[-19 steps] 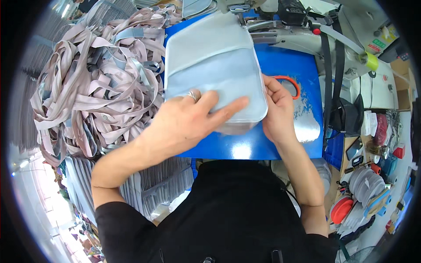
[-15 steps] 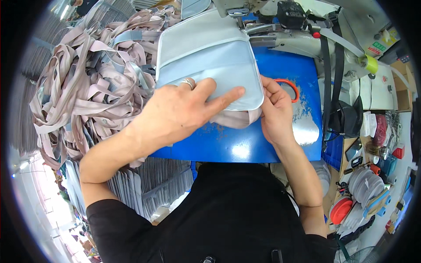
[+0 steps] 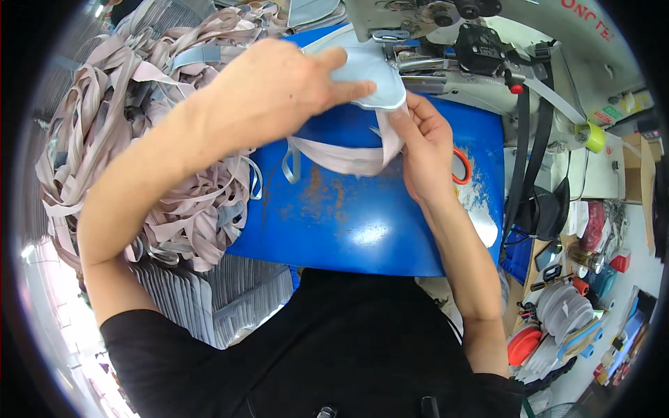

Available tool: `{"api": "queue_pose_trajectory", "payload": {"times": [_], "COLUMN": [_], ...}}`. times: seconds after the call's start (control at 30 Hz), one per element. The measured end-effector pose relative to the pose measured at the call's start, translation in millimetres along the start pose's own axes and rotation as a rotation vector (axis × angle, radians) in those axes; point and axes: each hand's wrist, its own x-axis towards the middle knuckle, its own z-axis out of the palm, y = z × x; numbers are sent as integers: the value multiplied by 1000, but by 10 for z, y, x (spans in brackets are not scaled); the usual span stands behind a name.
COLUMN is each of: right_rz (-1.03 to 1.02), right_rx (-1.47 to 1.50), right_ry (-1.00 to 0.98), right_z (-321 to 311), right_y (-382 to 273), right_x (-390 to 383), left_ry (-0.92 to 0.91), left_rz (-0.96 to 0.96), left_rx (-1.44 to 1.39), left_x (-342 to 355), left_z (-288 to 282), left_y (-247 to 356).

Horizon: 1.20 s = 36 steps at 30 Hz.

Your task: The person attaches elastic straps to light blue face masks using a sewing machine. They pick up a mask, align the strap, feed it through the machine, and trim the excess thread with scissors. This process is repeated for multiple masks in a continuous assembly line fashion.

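Note:
A light blue fabric panel (image 3: pixel 380 73) with pale piping lies under the presser foot (image 3: pixel 389 53) of a sewing machine (image 3: pixel 446 15). My left hand (image 3: pixel 293 87) rests on the panel, its thumb and index finger stretched apart; its other fingers are hidden. At the panel's near right corner, my right hand (image 3: pixel 428 143) is closed in a pinch on a pale pink fabric strip (image 3: pixel 348 159). This strip hangs from the panel's edge and loops to the left over the blue tabletop (image 3: pixel 334 237).
Tangled pink and grey strips (image 3: pixel 195 223) are heaped on the left. Below them stand stacked grey panels (image 3: pixel 244 296). Orange-handled scissors (image 3: pixel 463 167) lie beside my right wrist. Black belts (image 3: pixel 535 139) hang at the right, near white spools (image 3: pixel 564 306).
The panel has shifted away from me and turned under the machine, baring more of the pink strip. My left hand has moved up and left with it; my right hand still pinches the edge.

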Motion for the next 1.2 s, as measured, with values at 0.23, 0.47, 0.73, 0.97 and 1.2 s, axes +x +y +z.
{"api": "queue_pose_trajectory", "payload": {"times": [0.23,0.47,0.73,0.97,1.2], "right_rz": [-40,-39,-43,-12,-14], "right_rx": [12,24,18,-4,-198], "right_ry": [14,13,20,56,-31], "right_z": [14,7,16,24,-74], "right_y": [77,109,106,79,-41], "right_x": [194,213,188,138,-123], "left_ry": [-133,39,165,265,401], "left_rz": [12,-78,-314,-473,-657], "left_rx": [-89,-59,-208,-362,-591], "left_x": [206,211,346,539,436], "left_z": [-53,-53,115,165,183], "left_y": [-160,104,606,804,1055]}}
